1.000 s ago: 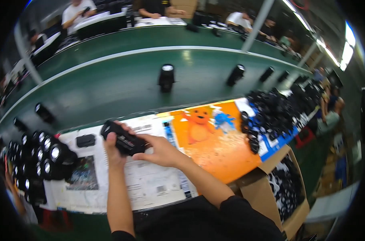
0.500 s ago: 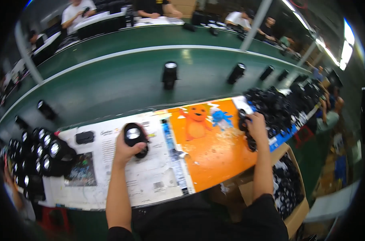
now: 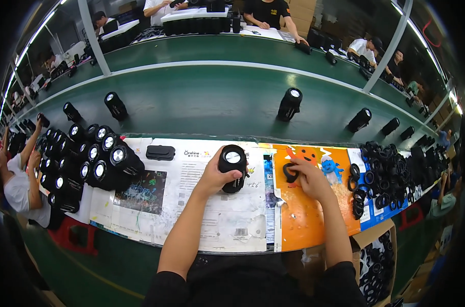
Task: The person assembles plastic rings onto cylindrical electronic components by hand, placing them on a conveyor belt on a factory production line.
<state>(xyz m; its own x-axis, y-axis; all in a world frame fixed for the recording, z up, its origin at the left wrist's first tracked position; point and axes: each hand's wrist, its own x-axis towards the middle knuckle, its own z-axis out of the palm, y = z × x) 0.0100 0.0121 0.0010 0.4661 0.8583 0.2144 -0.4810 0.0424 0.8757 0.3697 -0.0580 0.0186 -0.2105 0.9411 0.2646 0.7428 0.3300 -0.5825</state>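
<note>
My left hand [image 3: 211, 176] is wrapped round a black cylindrical speaker [image 3: 232, 180], which stands upright over the white printed sheet with its round silver end facing up. Pinched in the fingers of my right hand [image 3: 313, 178] is a black ring [image 3: 290, 172], a short way to the right of the speaker and above the orange sheet [image 3: 299, 225]. The ring and the speaker are apart. Beyond my right hand lies a large heap of similar black rings [image 3: 383, 171], with a short row of them at its near edge.
Many black speakers [image 3: 117, 158] stand packed together on the left, near a small flat black part [image 3: 160, 152]. More speakers stand spaced along the green conveyor [image 3: 202, 102] behind the bench. An open carton [image 3: 391, 256] of black parts is below right. Co-workers sit around.
My right hand has come left from the ring heap, carrying a black ring toward the speaker. My left hand still holds the speaker. The whole view has swung left.
</note>
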